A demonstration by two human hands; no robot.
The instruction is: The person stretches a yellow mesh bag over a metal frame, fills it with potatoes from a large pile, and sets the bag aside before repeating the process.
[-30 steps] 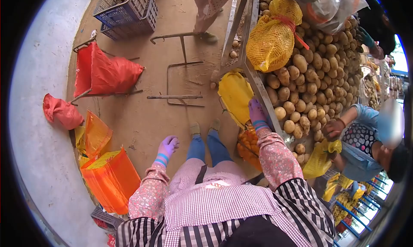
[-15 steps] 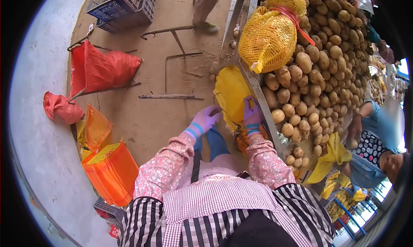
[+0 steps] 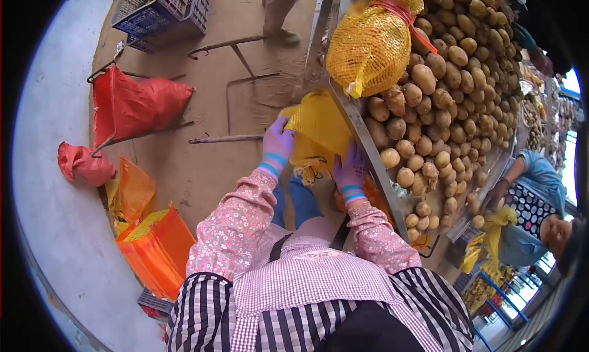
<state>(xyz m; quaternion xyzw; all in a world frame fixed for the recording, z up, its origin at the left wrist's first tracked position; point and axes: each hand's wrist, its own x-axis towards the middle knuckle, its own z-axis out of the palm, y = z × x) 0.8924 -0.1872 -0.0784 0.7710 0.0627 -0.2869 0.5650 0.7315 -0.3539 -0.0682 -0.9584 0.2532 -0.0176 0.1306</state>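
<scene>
A yellow mesh bag (image 3: 322,129) hangs in front of me beside the metal edge of the potato table. My left hand (image 3: 278,142), in a purple glove, is closed on the bag's left edge. At its lower right side, my right hand (image 3: 351,171), gloved alike, has its fingers closed on the mesh. The right hand is close to the metal rim (image 3: 368,149); part of its fingers is hidden by the bag. Above the bag, a filled yellow mesh sack (image 3: 368,51) with a red tie lies at the table's edge.
Potatoes (image 3: 460,76) are heaped on the table at right. A red bag (image 3: 144,97) sits in a metal frame on the left; orange bags (image 3: 156,251) stand nearer. Crates (image 3: 162,11) are at the far left. A co-worker (image 3: 534,198) is at right; another person's leg (image 3: 281,11) stands ahead.
My left hand has moved up and left and now holds the bag's edge, which is pulled wider to the left. My right hand has shifted slightly lower. The view has shifted a little.
</scene>
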